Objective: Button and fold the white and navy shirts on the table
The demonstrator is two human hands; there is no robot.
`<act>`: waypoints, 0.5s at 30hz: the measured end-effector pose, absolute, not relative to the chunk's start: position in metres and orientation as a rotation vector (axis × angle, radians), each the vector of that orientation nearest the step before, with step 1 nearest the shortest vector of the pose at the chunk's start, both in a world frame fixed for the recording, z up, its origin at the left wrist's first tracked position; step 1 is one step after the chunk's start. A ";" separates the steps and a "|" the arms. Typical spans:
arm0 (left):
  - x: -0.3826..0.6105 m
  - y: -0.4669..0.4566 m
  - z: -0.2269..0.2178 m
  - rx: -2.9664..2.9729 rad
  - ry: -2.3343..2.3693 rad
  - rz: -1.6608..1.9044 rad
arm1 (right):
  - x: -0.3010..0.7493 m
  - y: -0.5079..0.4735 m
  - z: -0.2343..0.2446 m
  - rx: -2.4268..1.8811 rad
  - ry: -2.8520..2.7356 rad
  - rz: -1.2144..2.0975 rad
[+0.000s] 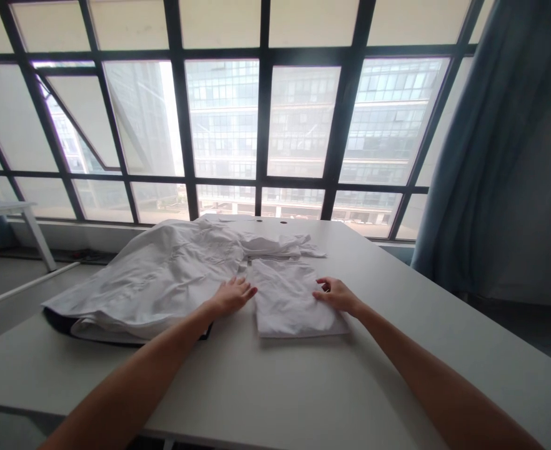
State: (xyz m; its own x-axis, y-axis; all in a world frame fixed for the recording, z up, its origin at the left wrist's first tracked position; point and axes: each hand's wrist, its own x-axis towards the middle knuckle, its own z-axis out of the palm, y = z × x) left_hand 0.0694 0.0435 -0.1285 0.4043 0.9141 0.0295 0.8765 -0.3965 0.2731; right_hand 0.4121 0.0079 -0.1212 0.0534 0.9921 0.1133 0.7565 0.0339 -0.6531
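A folded white garment (287, 306) lies flat on the white table (238, 381), its near edge toward me. My left hand (232, 296) is at its left side, fingers stretched out, the thumb close to the cloth. At the right side, my right hand (337, 295) has its fingers slightly curled and apart, the fingertips at the fabric's edge. Neither hand grips the cloth. Left of it spreads a larger heap of white cloth (163, 275), rumpled, with a dark edge under its near left corner. Another bunched white piece (280, 245) lies just beyond the folded garment.
Tall windows (223, 119) with dark frames stand behind the table, one pane tilted open at left. A blue-grey curtain (472, 156) hangs at right. Another white table (4, 209) is at far left. Two small dark holes (283, 222) mark the table's far end.
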 end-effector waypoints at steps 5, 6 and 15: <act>0.080 0.035 -0.127 2.488 1.598 0.378 | 0.397 0.012 -0.130 -1.626 -1.642 0.672; 0.080 0.035 -0.127 2.499 1.596 0.438 | 0.397 0.014 -0.131 -1.604 -1.628 0.645; 0.089 0.032 -0.106 2.225 1.273 1.124 | 0.390 0.013 -0.107 -1.221 -1.395 0.586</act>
State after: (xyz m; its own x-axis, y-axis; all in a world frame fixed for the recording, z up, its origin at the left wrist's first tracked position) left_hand 0.0888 0.0319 -0.1060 0.2854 0.8369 0.4670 0.5675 -0.5402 0.6214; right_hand 0.3895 0.0129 -0.1074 0.1730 0.8956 0.4098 0.3345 0.3379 -0.8798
